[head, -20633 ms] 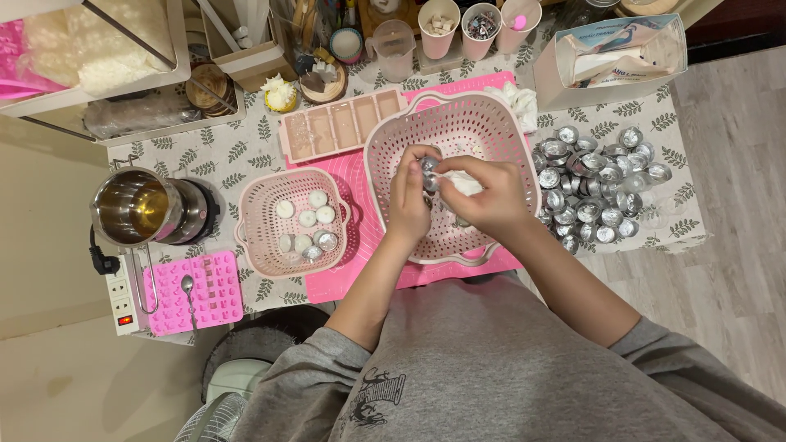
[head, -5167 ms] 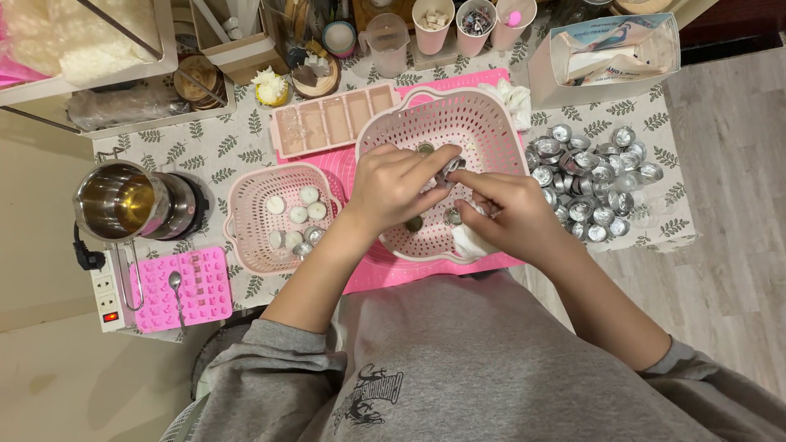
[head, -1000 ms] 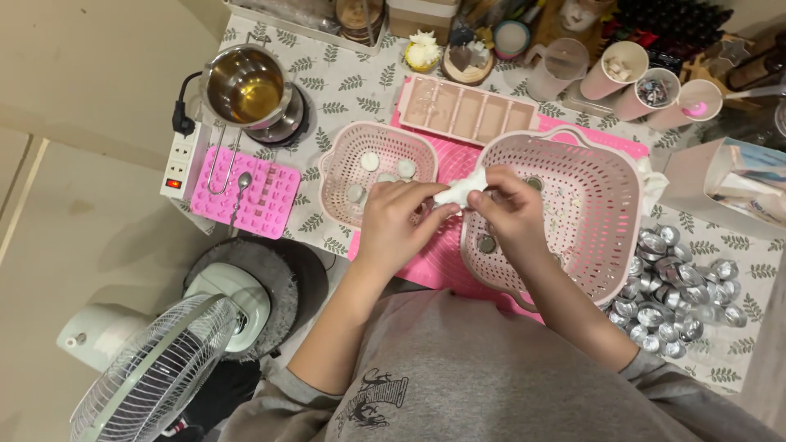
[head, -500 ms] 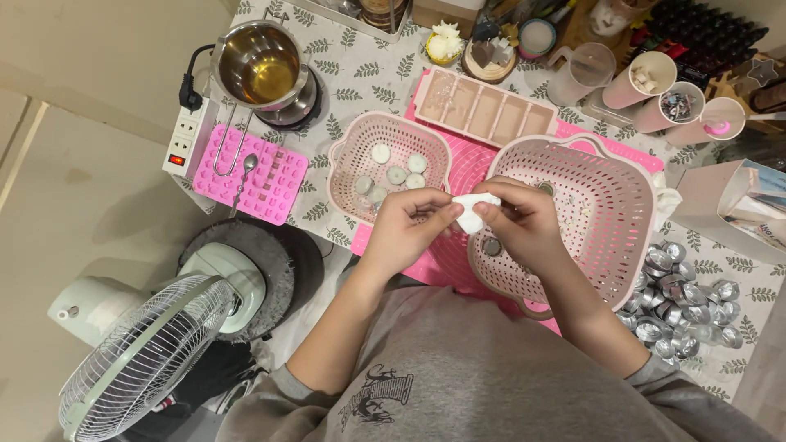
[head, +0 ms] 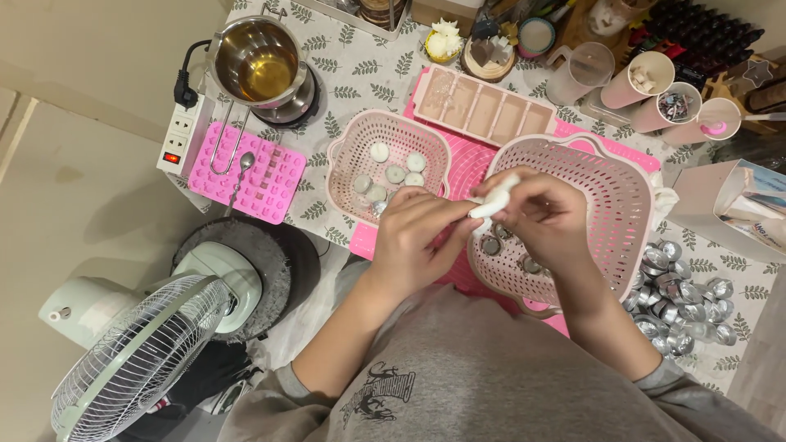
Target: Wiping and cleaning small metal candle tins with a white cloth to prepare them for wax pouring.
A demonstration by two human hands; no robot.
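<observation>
1. The left hand [head: 422, 237] and the right hand [head: 544, 217] meet above the near rim of the large pink basket [head: 626, 192]. Together they pinch a small white piece [head: 491, 200], maybe a tissue or cloth. Both hands are closed on it; whether something is hidden inside, I cannot tell.

2. Under the hands, on the bottom of the large basket, lie a few small metal cups [head: 491, 244]. The white piece is directly above them, not touching.

3. To the left is the small pink basket [head: 352, 160] with round white wax discs [head: 393, 173] inside. It stands just beside the left hand.

4. On the right side of the table [head: 352, 74] there is a pile of empty metal cups [head: 684, 290], near the right forearm.

5. Further away stand a steel pot [head: 258, 61] of yellow liquid on a small heater, a pink silicone mould [head: 246, 176] with a spoon on it, a long pale tray mould [head: 483, 102], and some paper cups [head: 655, 82].

6. What can go wrong, in my opinion: the grip is only with the fingertips, so the white piece may slip and fall among the cups in the basket.

7. The right elbow is close to the pile of cups; a wide movement may push some over the table edge.

8. The pot and its cable are at the table corner, above a fan [head: 135, 360] on the floor. A pull on the cable may spill the liquid.
</observation>
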